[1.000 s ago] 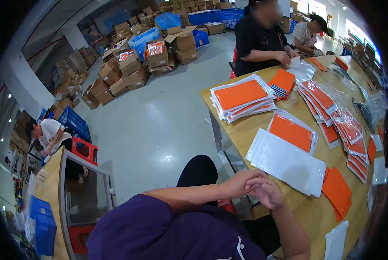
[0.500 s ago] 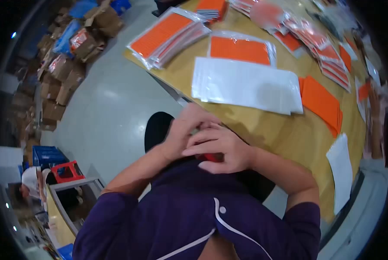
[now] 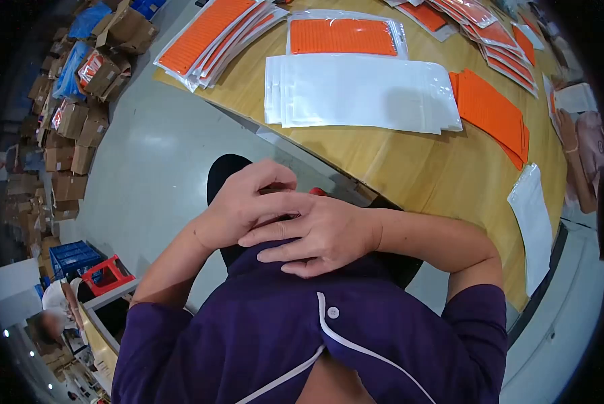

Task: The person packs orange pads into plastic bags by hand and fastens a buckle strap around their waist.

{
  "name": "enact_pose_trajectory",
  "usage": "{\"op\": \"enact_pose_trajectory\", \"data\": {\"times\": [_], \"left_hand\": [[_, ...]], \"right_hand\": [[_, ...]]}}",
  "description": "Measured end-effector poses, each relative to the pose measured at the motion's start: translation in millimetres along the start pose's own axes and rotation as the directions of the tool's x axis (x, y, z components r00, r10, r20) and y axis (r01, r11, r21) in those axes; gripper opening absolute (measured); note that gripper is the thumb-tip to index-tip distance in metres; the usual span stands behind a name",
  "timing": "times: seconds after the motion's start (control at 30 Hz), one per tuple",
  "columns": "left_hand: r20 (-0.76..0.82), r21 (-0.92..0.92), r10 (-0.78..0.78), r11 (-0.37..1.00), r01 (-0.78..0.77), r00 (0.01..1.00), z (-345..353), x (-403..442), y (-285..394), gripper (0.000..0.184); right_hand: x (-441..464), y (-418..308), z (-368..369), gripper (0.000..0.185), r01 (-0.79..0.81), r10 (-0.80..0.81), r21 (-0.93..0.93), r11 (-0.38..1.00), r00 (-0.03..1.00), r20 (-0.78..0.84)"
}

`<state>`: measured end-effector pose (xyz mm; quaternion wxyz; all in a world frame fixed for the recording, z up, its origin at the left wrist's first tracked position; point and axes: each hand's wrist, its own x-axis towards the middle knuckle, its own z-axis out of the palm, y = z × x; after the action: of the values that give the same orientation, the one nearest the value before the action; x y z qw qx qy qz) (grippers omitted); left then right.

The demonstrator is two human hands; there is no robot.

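My left hand (image 3: 238, 205) and my right hand (image 3: 329, 232) meet in front of my purple shirt (image 3: 268, 323), close to the table's edge. The right hand's fingers are stretched out and a little apart, lying across the left hand's fingers. My left hand's fingers are bent with gaps between them, and their tips are partly hidden. No object shows in either hand. Nearest on the wooden table (image 3: 409, 168) lies a stack of white plastic bags (image 3: 362, 94). Beside it is a fanned stack of orange ribbed sheets (image 3: 494, 118).
Bagged orange sheets (image 3: 211, 34) are piled at the table's left corner, and another bagged sheet (image 3: 342, 37) lies behind the white bags. A white sheet (image 3: 532, 225) hangs near the right edge. Cardboard boxes (image 3: 79, 124) line the floor at left. Another person (image 3: 62, 303) is at lower left.
The view has shifted, so the table contents appear higher and farther left. My hands have moved closer to my shirt, the right one now lying lower over the left.
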<state>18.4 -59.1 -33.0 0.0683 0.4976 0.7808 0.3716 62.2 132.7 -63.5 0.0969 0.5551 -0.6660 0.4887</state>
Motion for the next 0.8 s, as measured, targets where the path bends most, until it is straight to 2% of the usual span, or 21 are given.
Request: {"op": "enact_pose_trajectory", "data": {"times": [0.1,0.27,0.63,0.8], "left_hand": [[0.024,-0.001,-0.003,1.0,0.003,1.0,0.9,0.1,1.4,0.024],[0.023,0.074,0.096,0.993,-0.097,0.995,2.7,4.0,0.0,0.025],[0.029,0.022,0.061,0.998,-0.062,0.998,2.9,1.9,-0.9,0.026],[0.086,0.122,0.086,0.988,-0.097,0.993,-0.8,7.1,3.4,0.026]], "right_hand": [[0.4,-1.1,-1.5,0.03,-0.041,0.042,0.082,0.996,0.999,-0.003],[0.6,-4.6,-4.9,0.03,-0.04,0.041,0.025,0.999,0.999,-0.025],[-1.0,-3.2,-3.9,0.03,-0.049,0.054,0.075,0.996,0.997,-0.056],[-2.0,-3.4,-4.1,0.029,-0.066,0.071,0.083,0.994,0.995,-0.063]]}}
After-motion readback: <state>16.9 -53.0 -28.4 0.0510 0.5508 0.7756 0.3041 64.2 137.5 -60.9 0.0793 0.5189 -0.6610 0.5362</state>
